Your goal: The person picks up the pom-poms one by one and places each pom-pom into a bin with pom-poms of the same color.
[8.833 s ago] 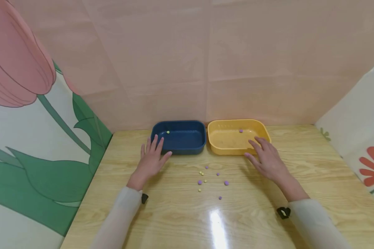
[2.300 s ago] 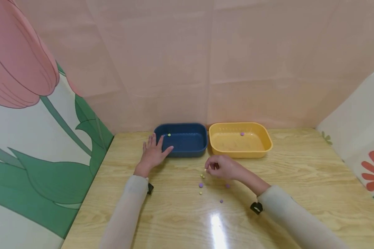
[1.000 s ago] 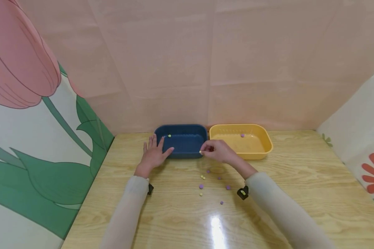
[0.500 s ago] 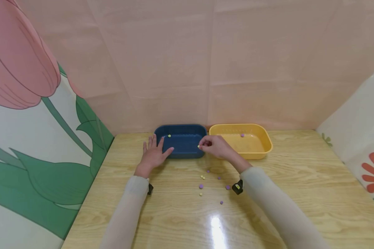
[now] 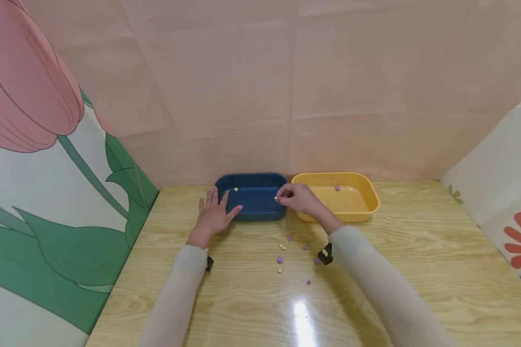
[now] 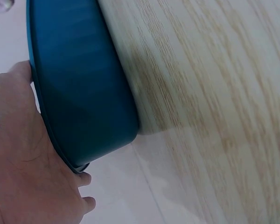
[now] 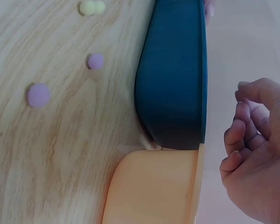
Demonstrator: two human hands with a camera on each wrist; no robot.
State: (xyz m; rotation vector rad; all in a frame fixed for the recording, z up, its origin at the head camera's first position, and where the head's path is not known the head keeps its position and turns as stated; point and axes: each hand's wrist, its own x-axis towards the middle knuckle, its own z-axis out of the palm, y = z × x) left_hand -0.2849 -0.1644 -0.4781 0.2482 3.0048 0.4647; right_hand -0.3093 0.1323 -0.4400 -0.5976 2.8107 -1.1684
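My right hand (image 5: 301,198) is over the right end of the blue tray (image 5: 256,217), pinching a small yellow ball (image 5: 276,198) between thumb and forefinger. From the right wrist, the hand (image 7: 259,144) appears above the tray rims with its other fingers curled; the ball cannot be made out there. My left hand (image 5: 212,218) rests with spread fingers on the blue tray's front left rim; the left wrist view shows it against the tray wall (image 6: 84,84). Inside the blue tray lies one yellow ball (image 5: 236,189). A purple ball (image 5: 337,188) lies in the yellow tray (image 5: 356,217).
On the wooden table (image 5: 243,299), in front of the trays, lie several purple balls (image 5: 280,260) of differing size and 3 small yellow balls (image 5: 280,271). A pink backdrop (image 5: 243,96) rises right behind the trays. The two trays stand side by side.
My right hand has picked a yellow ball off the table and carried it up to the blue tray, edging farther over it in the last second. The left hand has stayed at the rim.
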